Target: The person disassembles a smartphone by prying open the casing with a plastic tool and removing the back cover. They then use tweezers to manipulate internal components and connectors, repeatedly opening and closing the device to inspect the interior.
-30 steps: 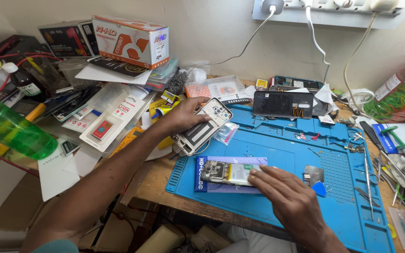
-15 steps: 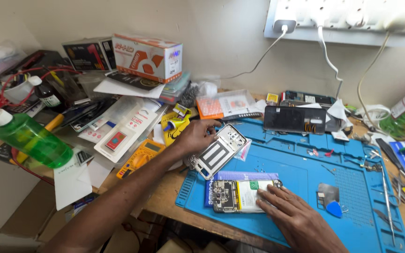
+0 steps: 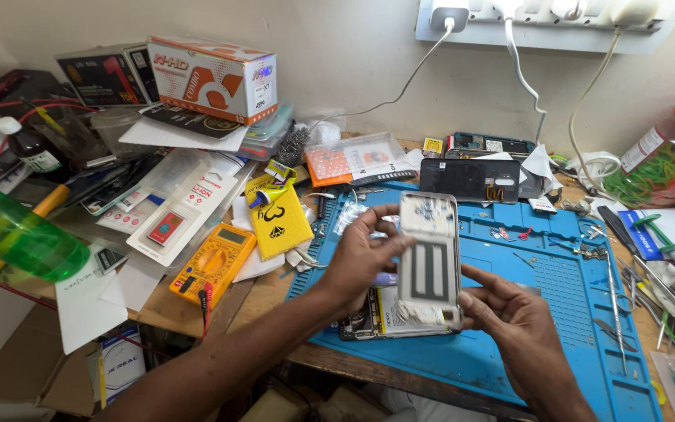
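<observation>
My left hand (image 3: 357,258) and my right hand (image 3: 509,320) hold a pale phone back cover (image 3: 429,258) upright between them, above the blue work mat (image 3: 556,305). The left grips its left edge near the top. The right pinches its lower right corner. Under the cover an opened phone (image 3: 376,320) lies flat on the mat, partly hidden.
A dark phone (image 3: 469,180) lies at the mat's back edge. A yellow multimeter (image 3: 212,264), a green bottle (image 3: 17,234), boxes and packets crowd the left. Tweezers and screwdrivers (image 3: 626,305) lie at the right by a jar of rubber bands (image 3: 666,156). Cables hang from a wall socket strip (image 3: 556,19).
My left hand brought the back cover from the mat's left edge to the middle and raised it. My right hand left the opened phone and took the cover's lower corner.
</observation>
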